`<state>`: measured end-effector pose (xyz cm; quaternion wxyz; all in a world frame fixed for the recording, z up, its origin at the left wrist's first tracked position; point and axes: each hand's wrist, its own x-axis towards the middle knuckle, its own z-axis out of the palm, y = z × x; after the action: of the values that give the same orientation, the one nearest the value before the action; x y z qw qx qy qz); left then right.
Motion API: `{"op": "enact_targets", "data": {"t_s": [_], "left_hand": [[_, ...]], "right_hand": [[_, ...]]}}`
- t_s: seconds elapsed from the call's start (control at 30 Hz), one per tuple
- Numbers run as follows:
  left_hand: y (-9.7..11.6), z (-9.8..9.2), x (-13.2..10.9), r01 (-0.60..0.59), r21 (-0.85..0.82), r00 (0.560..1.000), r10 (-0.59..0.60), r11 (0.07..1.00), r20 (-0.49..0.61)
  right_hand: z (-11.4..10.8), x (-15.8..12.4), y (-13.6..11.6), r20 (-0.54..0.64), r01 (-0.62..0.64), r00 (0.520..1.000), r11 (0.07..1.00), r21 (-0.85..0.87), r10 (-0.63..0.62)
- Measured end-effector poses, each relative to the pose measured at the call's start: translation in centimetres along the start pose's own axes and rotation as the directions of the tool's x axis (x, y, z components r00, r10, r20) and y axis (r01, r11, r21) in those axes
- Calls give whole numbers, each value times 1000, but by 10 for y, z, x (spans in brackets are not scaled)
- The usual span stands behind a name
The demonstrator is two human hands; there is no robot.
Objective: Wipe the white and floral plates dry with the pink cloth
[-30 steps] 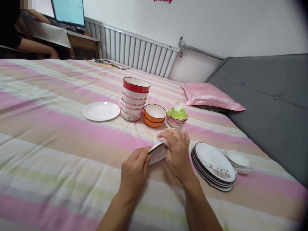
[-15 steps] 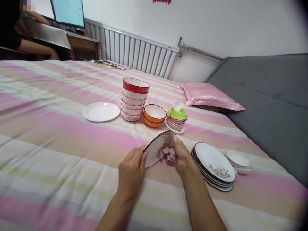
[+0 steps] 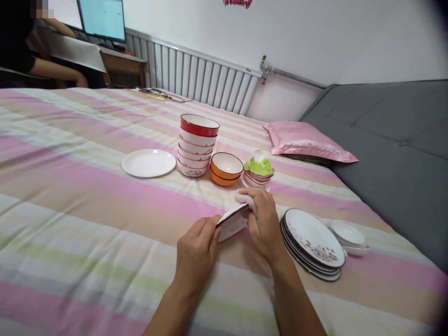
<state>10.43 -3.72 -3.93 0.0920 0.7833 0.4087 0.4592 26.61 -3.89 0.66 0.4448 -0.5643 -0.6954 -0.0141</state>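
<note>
Here, over the pink-and-cream striped bedsheet [image 3: 105,238], nearer you than the tall stack of red-and-white bowls [image 3: 196,148], you hold a tilted, dark-rimmed white plate [image 3: 231,226]: the fingers of your left hand [image 3: 198,243] grasp its left edge; those of your right hand [image 3: 263,225] clutch a pale pink cloth [image 3: 245,199] at its right.

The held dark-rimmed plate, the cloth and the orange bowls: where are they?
Dark-rimmed plate [image 3: 231,226], head view: its patterned face.
Pale pink cloth [image 3: 242,198], head view: its exposed fold.
Stacked orange bowls [image 3: 221,175], head view: the upper one's outer wall.
</note>
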Motion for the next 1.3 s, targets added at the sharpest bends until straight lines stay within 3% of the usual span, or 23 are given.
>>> {"op": "enact_targets", "data": {"t_s": [0.1,0.23,0.47,0.6,0.7,0.83,0.93,1.03,1.1,1.17,1.3], "left_hand": [[1,0,0,-10,4,1000,10,1000,-2],[1,1,-1,-6,7,1000,6,1000,-26],[-2,1,-1,5,34,996,-2,999,-94],[-2,0,-1,16,-12,1000,-16,1000,-27],[-1,1,-1,121,-87,991,-116,989,65],[4,3,0,342,-20,900,-321,940,295],[9,4,2,367,90,825,-369,926,429],[11,7,2,357,141,798,-380,923,467],[10,10,1,338,135,816,-362,931,451],[8,14,-2,300,96,864,-313,949,396],[2,17,-7,187,40,964,-191,982,186]], "right_hand": [[6,-3,-13,25,171,985,959,-226,-170],[21,-10,-30,37,278,957,880,-386,-286],[34,-17,-48,102,391,919,839,-379,-382],[31,-15,-44,113,378,925,854,-357,-362],[27,-13,-38,111,343,939,872,-350,-325],[24,-12,-29,85,293,956,887,-357,-282],[19,-10,-23,90,269,963,898,-347,-254],[11,-6,-16,81,223,975,925,-306,-208],[5,-2,-11,39,190,982,942,-275,-186],[-1,0,-5,2,167,985,956,-239,-172],[-7,1,3,-31,115,992,979,-167,-122]]}}
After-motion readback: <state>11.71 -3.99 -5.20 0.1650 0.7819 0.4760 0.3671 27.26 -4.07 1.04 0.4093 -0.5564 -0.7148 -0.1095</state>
